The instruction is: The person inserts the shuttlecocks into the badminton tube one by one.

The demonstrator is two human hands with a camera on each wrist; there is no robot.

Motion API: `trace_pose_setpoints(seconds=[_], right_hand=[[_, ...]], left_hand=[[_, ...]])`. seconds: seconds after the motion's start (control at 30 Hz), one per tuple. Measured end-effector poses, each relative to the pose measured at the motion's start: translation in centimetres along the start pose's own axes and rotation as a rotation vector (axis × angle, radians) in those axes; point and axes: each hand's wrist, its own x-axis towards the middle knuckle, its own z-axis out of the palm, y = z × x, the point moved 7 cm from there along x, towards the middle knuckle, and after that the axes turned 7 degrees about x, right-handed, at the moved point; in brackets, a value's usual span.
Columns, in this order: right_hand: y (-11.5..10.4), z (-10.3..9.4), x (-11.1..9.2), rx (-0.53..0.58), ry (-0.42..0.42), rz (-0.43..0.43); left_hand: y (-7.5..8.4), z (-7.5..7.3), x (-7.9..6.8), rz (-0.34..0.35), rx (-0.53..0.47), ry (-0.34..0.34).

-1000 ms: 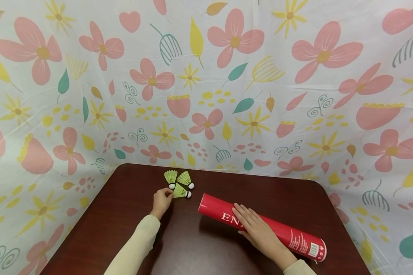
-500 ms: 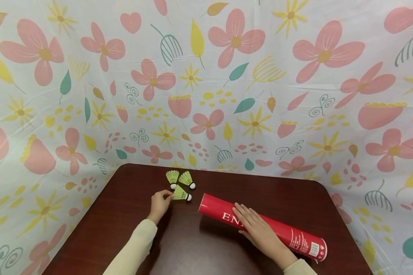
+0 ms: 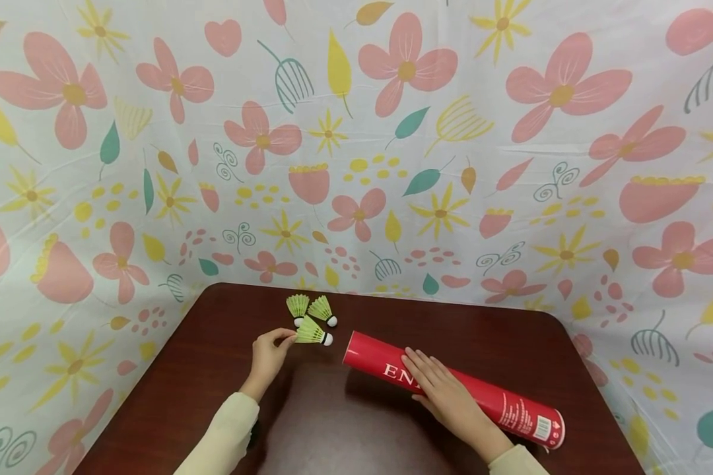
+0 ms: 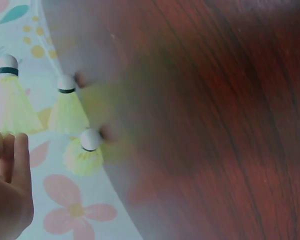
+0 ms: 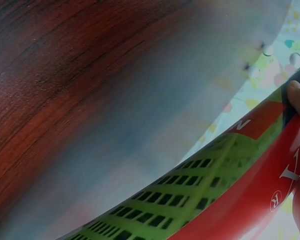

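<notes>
My left hand [image 3: 267, 359] pinches a yellow-green shuttlecock [image 3: 311, 331] by the open edge of its skirt between thumb and fingertips, its white cork pointing right. Two more shuttlecocks, one on the left [image 3: 298, 306] and one on the right [image 3: 321, 309], lie just behind it on the table. In the left wrist view the held shuttlecock [image 4: 12, 102] has its cork upward, apart from the other two. My right hand [image 3: 445, 399] holds a long red shuttlecock tube [image 3: 368, 356] around its middle, thumb on the near side. A green mesh print [image 5: 160, 205] shows on the tube's underside.
A dark reddish-brown table [image 3: 315, 422] with rounded far corners carries everything. Behind it and at both sides hangs a white cloth [image 3: 356, 158] printed with pink flowers and leaves. The tube slants toward the table's right edge, its left end toward the shuttlecocks.
My left hand has drawn back slightly to the left and raised the pinched shuttlecock, whose skirt is now clear in view. The right hand and the tube stay nearly where they were.
</notes>
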Motion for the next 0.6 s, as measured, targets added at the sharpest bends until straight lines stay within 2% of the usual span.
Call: trace_pose_setpoints(seconds=[0.17,0.4,0.6], right_hand=[[0.1,0.0,0.0,-0.008,-0.003,0.002],[0.2,0.1,-0.1,-0.005,-0.023,0.008],[0.1,0.0,0.1,-0.015,-0.007,-0.003]], left_hand=[[1.2,-0.4,-0.3,0.016,-0.038,-0.007],[2.2,-0.6,-0.5,0.025,-0.068,-0.005],[3.4,-0.2,-0.8,0.033,-0.124,-0.057]])
